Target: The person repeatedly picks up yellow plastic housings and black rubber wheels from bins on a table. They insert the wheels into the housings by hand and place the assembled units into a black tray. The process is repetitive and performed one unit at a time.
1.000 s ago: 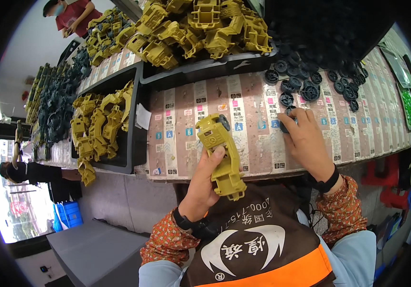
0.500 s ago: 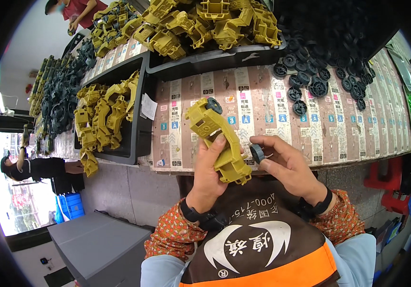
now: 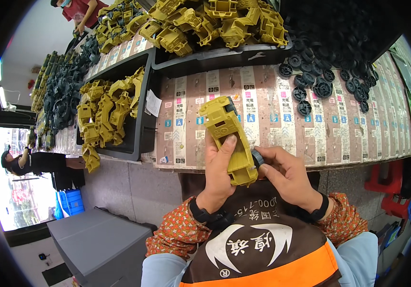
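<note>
Car body [image 3: 226, 126], yellow, is in the left hand [image 3: 219, 174], across the near edge of the table [image 3: 181, 115] as seen from above, its far end leaning left. That hand is curled firmly round the body, thumb pressed on the upper face. The right hand [image 3: 289, 179] pinches a dark wheel [image 3: 257, 158] between thumb and fingertips, at the right side of the body's near end. Whether the wheel is seated or merely touching is hard to tell, as the fingertips cover part of it. A second wheel [image 3: 232, 105] shows at the far end, on the same side.

To do this well, keep the wheel flat to the body's side and centred on its mount before putting force in, then press straight, without twisting. The left hand should brace the opposite side so that the body cannot roll away from the push. A tilted wheel would probably bind or sit askew. Keep the left thumb clear of the wheel.
</note>
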The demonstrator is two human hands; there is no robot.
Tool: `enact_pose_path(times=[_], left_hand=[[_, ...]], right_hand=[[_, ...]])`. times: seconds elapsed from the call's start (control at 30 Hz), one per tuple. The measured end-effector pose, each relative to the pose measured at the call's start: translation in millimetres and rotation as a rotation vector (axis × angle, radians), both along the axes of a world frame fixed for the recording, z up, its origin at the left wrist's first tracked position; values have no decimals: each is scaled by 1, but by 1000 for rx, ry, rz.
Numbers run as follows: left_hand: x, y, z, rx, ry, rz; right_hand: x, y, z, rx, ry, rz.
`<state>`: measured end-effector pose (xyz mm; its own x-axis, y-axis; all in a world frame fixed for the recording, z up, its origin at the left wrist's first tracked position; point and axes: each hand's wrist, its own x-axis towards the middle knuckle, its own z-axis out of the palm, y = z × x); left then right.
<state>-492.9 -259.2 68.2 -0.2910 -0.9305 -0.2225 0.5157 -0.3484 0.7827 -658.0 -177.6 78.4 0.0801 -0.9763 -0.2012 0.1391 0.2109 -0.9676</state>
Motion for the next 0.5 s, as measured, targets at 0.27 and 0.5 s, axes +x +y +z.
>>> enact_pose_path(times=[0.27,0.5], left_hand=[[-14,1,-11,-185,-85,82],[2,-10,-2,-17,-173,-255]], right_hand=[[14,2,-12,-57,-37,-47],[-34,-26,25,-67,616,222]])
